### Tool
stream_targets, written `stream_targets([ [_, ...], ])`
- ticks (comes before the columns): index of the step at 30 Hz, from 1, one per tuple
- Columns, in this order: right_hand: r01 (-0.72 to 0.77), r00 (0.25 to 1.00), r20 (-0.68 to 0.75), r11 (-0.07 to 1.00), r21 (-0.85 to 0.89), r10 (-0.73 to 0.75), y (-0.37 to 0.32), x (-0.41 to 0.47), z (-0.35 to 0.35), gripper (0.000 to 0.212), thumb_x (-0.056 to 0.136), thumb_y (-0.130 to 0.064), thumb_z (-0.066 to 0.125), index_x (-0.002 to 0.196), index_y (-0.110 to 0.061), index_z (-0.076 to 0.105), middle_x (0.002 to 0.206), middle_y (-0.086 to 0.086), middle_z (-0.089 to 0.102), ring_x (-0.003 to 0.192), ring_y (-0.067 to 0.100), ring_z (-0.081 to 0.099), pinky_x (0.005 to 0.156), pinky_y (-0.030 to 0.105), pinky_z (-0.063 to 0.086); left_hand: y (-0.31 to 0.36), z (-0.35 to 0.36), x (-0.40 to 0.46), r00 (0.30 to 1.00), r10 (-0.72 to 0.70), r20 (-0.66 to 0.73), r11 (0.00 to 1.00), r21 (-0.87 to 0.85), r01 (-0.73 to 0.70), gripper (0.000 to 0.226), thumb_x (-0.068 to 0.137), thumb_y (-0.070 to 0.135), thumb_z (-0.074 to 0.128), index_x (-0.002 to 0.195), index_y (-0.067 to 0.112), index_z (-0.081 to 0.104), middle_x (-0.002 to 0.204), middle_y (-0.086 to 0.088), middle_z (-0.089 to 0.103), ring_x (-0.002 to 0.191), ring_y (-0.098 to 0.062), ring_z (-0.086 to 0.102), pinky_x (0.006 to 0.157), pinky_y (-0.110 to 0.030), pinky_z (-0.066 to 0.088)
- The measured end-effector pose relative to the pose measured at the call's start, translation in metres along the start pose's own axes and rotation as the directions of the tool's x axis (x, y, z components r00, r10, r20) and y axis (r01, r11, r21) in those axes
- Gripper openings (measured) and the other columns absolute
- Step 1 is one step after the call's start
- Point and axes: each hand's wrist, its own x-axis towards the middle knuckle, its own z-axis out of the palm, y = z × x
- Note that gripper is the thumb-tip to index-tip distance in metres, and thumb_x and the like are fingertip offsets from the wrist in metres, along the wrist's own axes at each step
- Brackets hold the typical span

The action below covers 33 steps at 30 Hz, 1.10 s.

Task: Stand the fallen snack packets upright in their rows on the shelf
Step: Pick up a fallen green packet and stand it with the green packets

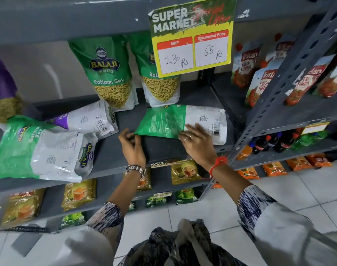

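Observation:
A green and white snack packet [175, 121] lies flat, back side up, on the grey shelf [156, 148]. My right hand [197, 140] rests on its front edge, fingers spread over it. My left hand [132, 144] pinches the packet's left corner. Two green Ratlami Sev packets [108, 73] [158, 87] stand upright at the back. To the left, a large green and white packet [39, 148] and a purple and white packet [87, 120] lie fallen.
A yellow price sign [192, 37] hangs from the shelf above. A purple packet [2, 87] stands at the far left. Tomato sauce pouches [259, 83] fill the neighbouring rack on the right. Tea packets [183, 171] sit on lower shelves, bottles [269, 143] lower right.

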Motion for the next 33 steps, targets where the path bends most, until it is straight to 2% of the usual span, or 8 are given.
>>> stream_targets([
  [3, -0.061, 0.989, -0.126, 0.992, 0.106, 0.074, 0.003, 0.006, -0.014, 0.013, 0.078, -0.006, 0.071, 0.086, -0.015, 0.074, 0.088, 0.003, 0.077, 0.093, 0.022, 0.071, 0.084, 0.040, 0.058, -0.002, 0.006, 0.000, 0.996, -0.090, 0.016, 0.984, -0.151, 0.091, 0.036, 0.087, 0.017, 0.052, 0.119, 0.009, 0.040, 0.080, 0.010, 0.052, 0.073, -0.003, 0.055, 0.078, -0.038, 0.046],
  [7, -0.140, 0.919, -0.328, 0.960, 0.243, 0.218, 0.006, 0.021, -0.045, 0.011, 0.080, -0.004, 0.069, 0.086, -0.012, 0.074, 0.084, 0.004, 0.077, 0.075, 0.020, 0.072, 0.070, 0.028, 0.056, 0.002, 0.016, -0.004, 0.962, -0.205, 0.183, 0.895, -0.363, 0.259, 0.022, 0.091, 0.012, 0.045, 0.111, 0.013, 0.038, 0.086, 0.002, 0.053, 0.081, -0.016, 0.057, 0.076, -0.028, 0.051],
  [11, -0.201, 0.893, -0.325, 0.922, 0.330, 0.311, 0.004, 0.037, -0.074, 0.011, 0.084, -0.019, 0.067, 0.089, -0.014, 0.075, 0.081, 0.003, 0.077, 0.063, 0.019, 0.069, 0.051, 0.026, 0.050, 0.012, 0.025, -0.009, 0.862, -0.310, 0.400, 0.745, -0.461, 0.482, 0.046, 0.092, 0.018, 0.043, 0.134, 0.012, 0.026, 0.128, -0.010, 0.047, 0.117, -0.026, 0.049, 0.104, -0.045, 0.039],
  [15, -0.310, 0.827, -0.280, 0.812, 0.495, 0.487, -0.008, 0.038, -0.092, 0.013, 0.083, -0.022, 0.069, 0.090, -0.013, 0.075, 0.079, 0.003, 0.076, 0.060, 0.014, 0.065, 0.050, 0.025, 0.046, 0.022, 0.021, -0.016, 0.805, -0.313, 0.504, 0.701, -0.449, 0.554, 0.059, 0.090, 0.037, 0.041, 0.140, 0.017, 0.018, 0.143, -0.008, 0.041, 0.127, -0.026, 0.044, 0.107, -0.053, 0.033],
  [21, -0.418, 0.594, 0.025, 0.282, 0.864, 0.804, -0.033, 0.019, -0.097, 0.015, 0.084, -0.014, 0.068, 0.097, -0.007, 0.071, 0.081, 0.001, 0.073, 0.073, 0.000, 0.065, 0.069, 0.017, 0.051, 0.028, -0.008, -0.042, 0.673, -0.177, 0.718, 0.785, -0.309, 0.537, 0.062, 0.071, 0.069, 0.030, 0.111, 0.030, 0.056, 0.117, -0.002, 0.062, 0.108, -0.024, 0.057, 0.095, -0.047, 0.043],
  [26, -0.331, 0.380, 0.266, -0.138, 0.933, 0.886, -0.059, 0.000, -0.106, 0.019, 0.082, -0.001, 0.066, 0.084, -0.019, 0.068, 0.064, -0.020, 0.071, 0.070, -0.005, 0.066, 0.070, 0.012, 0.051, 0.033, -0.044, -0.058, 0.839, -0.115, 0.532, 0.909, -0.284, 0.304, 0.023, 0.093, 0.022, 0.038, 0.085, 0.016, 0.059, 0.062, 0.011, 0.067, 0.055, -0.004, 0.059, 0.052, -0.021, 0.048],
  [30, -0.299, 0.303, 0.447, -0.361, 0.883, 0.842, -0.082, -0.010, -0.119, 0.011, 0.076, -0.008, 0.072, 0.086, -0.013, 0.070, 0.074, -0.007, 0.075, 0.082, 0.011, 0.070, 0.087, 0.032, 0.054, 0.048, -0.075, -0.069, 0.926, 0.040, 0.376, 0.932, -0.349, 0.101, 0.028, 0.092, 0.011, 0.040, 0.067, 0.011, 0.052, 0.048, 0.012, 0.056, 0.046, 0.000, 0.045, 0.046, -0.014, 0.038],
  [33, -0.276, 0.306, 0.576, -0.509, 0.815, 0.758, -0.096, -0.016, -0.131, 0.031, 0.054, -0.028, 0.081, 0.081, -0.015, 0.073, 0.094, 0.007, 0.075, 0.101, 0.029, 0.068, 0.099, 0.048, 0.049, 0.057, -0.090, -0.072, 0.948, 0.172, 0.269, 0.929, -0.364, -0.065, 0.033, 0.091, 0.009, 0.042, 0.059, 0.012, 0.047, 0.050, 0.013, 0.044, 0.047, 0.000, 0.034, 0.046, -0.013, 0.029],
])
